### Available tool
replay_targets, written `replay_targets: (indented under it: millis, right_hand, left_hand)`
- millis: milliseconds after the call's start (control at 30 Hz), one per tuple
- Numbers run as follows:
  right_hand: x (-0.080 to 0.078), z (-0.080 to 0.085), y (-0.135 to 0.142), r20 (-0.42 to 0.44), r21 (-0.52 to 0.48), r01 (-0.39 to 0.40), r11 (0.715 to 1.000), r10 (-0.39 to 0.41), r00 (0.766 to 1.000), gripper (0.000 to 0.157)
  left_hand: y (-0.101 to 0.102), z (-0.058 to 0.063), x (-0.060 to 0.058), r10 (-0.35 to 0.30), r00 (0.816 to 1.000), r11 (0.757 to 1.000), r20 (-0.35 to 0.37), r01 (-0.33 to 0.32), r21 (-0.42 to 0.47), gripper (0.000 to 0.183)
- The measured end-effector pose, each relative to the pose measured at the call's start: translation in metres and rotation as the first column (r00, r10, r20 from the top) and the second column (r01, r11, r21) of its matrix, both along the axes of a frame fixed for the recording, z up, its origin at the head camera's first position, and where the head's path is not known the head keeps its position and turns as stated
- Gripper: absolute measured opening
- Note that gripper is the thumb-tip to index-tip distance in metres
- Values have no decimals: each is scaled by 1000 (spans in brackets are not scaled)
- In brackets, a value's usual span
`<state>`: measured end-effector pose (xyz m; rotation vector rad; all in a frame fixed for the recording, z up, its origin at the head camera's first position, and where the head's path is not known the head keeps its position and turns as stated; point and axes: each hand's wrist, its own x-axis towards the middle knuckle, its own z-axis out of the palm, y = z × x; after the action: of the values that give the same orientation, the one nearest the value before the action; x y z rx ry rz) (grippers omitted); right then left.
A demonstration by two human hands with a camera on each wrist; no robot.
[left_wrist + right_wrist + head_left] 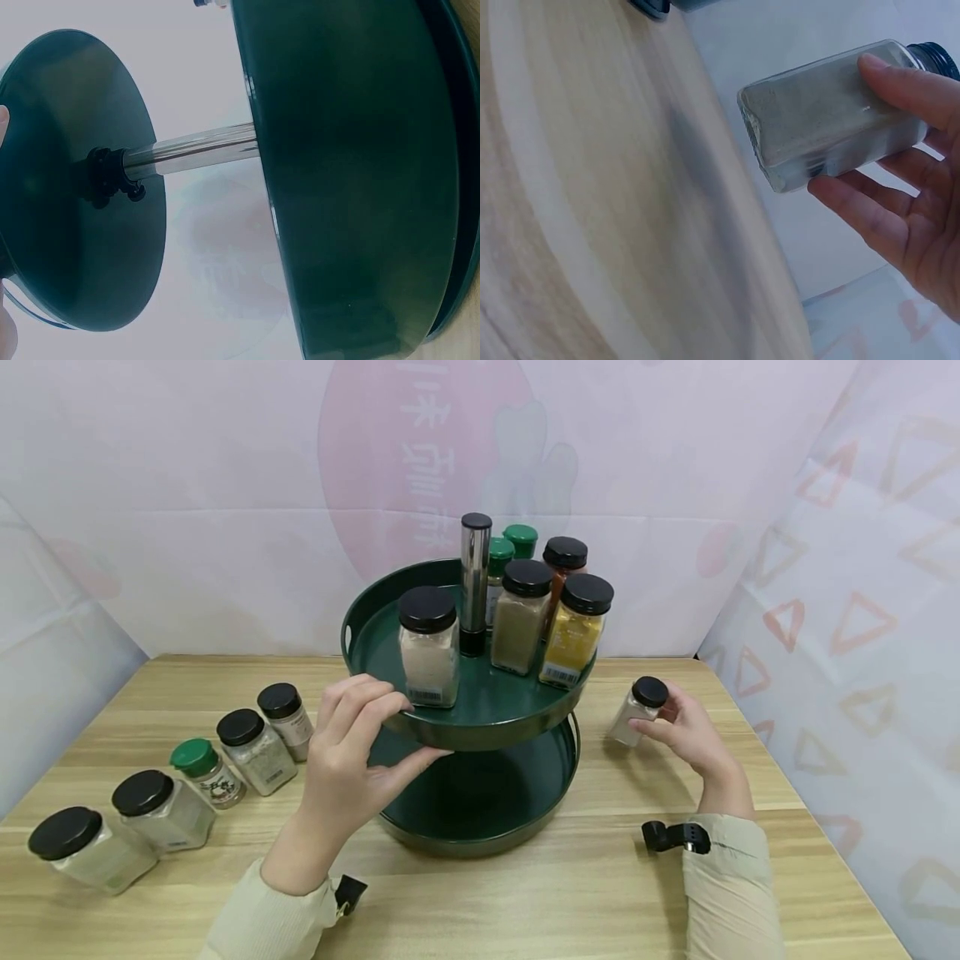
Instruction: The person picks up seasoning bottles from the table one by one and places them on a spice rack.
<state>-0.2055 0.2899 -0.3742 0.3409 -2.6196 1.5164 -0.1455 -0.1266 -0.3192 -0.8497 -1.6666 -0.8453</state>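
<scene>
A two-tier dark green rotating rack [480, 735] stands mid-table, with a metal post [202, 148] joining its tiers. My left hand [352, 752] pinches the upper tier's front-left rim, thumb below and fingers at the edge. Right by these fingers, a black-lidded jar of pale powder [429, 652] stands on that tier. To the right of the rack, my right hand [686, 727] grips a small clear spice jar [829, 112] with a black lid and greyish powder. This jar is tilted, with its shadow on the wood beneath.
On the upper tier's right side stand a yellow spice jar [573, 631], a brown one [520, 618], a red one [564, 560] and green-capped bottles [521, 537]. Several jars, including a green-lidded one [210, 774], line the table's left side. Printed cloth [225, 510] hangs behind.
</scene>
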Motion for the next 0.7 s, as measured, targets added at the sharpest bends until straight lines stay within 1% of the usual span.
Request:
replay_targets:
  millis: [100, 233, 400, 600, 700]
  right_hand:
    - [1, 3, -1, -28, 21, -11, 1000, 11, 1000, 47]
    - [3, 9, -3, -88, 32, -30, 999, 33, 996, 45]
    - [5, 18, -8, -159, 4, -64, 998, 63, 985, 44]
    - [11, 27, -12, -196, 23, -54, 998, 58, 979, 48]
    - [14, 32, -13, -212, 11, -54, 998, 55, 976, 48]
  left_hand:
    - [0, 0, 0, 2, 1000, 1000, 1, -2, 0, 50]
    - [0, 0, 0, 3, 1000, 1000, -1, -3, 0, 50]
    - [0, 0, 0, 5, 1000, 1000, 0, -5, -1, 50]
    - [-1, 0, 0, 10, 1000, 1000, 3, -10, -7, 50]
    - [-1, 0, 1, 11, 1000, 1000, 3, -11, -8, 50]
